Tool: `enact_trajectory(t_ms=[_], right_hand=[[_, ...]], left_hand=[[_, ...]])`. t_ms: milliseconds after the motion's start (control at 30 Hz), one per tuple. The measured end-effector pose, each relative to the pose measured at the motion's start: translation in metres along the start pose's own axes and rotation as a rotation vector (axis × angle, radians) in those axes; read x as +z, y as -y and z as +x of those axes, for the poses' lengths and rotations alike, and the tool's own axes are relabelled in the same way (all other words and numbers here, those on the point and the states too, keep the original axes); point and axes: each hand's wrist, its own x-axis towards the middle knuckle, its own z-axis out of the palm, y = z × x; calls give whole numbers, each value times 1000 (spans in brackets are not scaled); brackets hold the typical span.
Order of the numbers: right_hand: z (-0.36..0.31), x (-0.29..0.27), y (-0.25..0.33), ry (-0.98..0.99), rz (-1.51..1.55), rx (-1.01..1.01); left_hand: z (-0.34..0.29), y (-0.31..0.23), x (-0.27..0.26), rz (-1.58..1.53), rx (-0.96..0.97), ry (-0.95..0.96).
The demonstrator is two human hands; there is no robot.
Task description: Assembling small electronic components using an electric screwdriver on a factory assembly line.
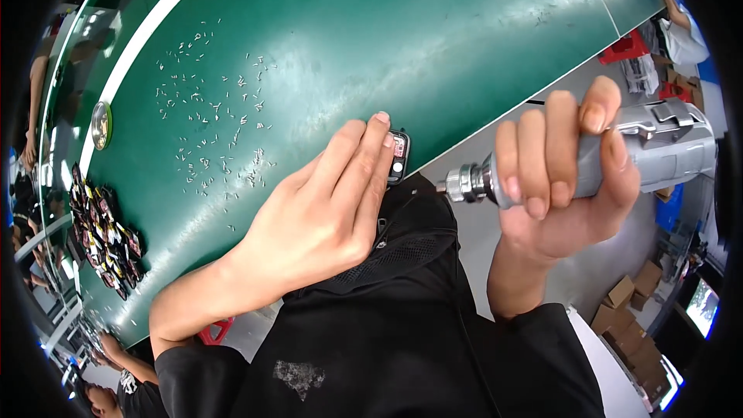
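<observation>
My left hand (321, 217) reaches over the green tabletop, its fingers long and close together along a small black device (400, 159) near the table's edge. A red and white part and a round pale spot show on the device; the rest of it and my thumb are hidden by the hand. My right hand (561, 162) is wrapped round a grey electric screwdriver (669, 143), held off the table at the right. The screwdriver's metal chuck (464, 183) and short bit point left toward the device, apart from it.
Many tiny screws (224, 124) lie scattered across the green table (371, 39). A pile of small black devices (104, 232) sits at the left, with a round dish (101, 125) beyond it. Another person (128, 375) is at lower left. Cardboard boxes (631, 333) stand at lower right.
</observation>
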Motion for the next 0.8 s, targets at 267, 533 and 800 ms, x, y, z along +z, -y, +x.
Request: enact_trajectory(t_ms=[267, 533, 800], right_hand=[[23, -9, -14, 14, -72, -53], [25, -11, -21, 40, -119, 6], [36, 2, -26, 297, -235, 37]], left_hand=[[-3, 2, 6, 61, 33, -35], [-4, 2, 11, 41, 8, -88], [-1, 3, 13, -20, 24, -147]])
